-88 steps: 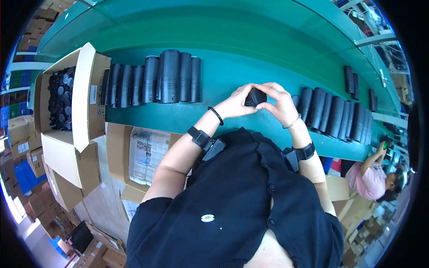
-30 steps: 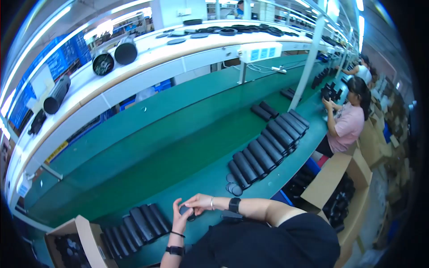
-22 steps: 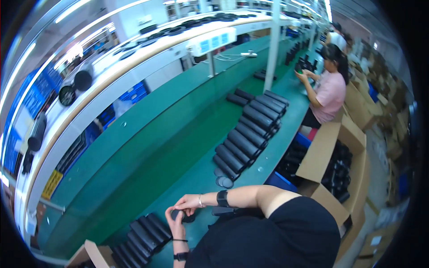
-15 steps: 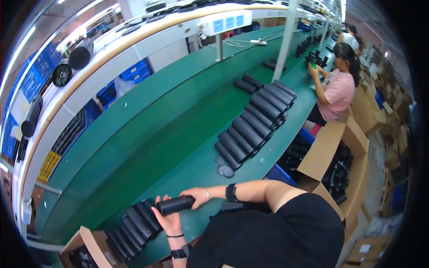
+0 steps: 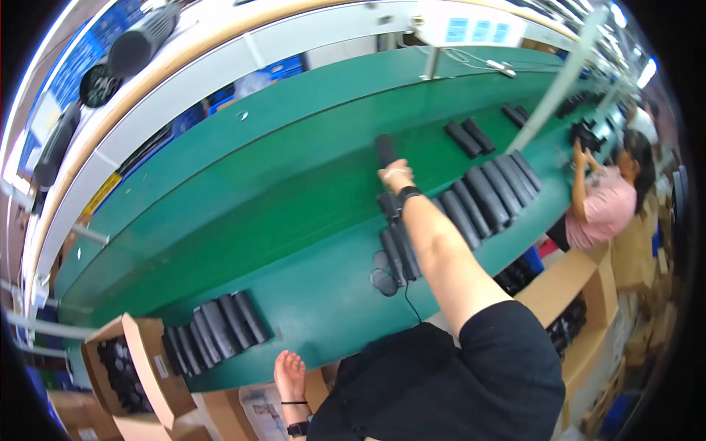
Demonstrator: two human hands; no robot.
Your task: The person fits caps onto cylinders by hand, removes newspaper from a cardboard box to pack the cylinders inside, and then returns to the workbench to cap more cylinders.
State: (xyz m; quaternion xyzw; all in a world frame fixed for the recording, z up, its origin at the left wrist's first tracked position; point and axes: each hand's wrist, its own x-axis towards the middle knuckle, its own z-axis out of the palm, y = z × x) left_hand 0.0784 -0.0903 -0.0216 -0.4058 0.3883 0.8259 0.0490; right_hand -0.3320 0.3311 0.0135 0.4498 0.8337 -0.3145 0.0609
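Holding a black cylinder [image 5: 385, 149] now, just above the centre of the frame, with the right hand [image 5: 397, 174] in a closed grip around its lower end! Cannot tell whether touching the green bench [image 5: 316, 316] or clear of it. Down to lower centre: left hand [image 5: 290, 373] near the bench's edge, loosely curled, in an empty grip. Across to centre right: a long row of black cylinders [image 5: 489, 195], with dark discs [image 5: 383, 282] just beside.

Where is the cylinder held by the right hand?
In the head view, the black cylinder is upper middle, gripped by the right hand, left of two lying cylinders.
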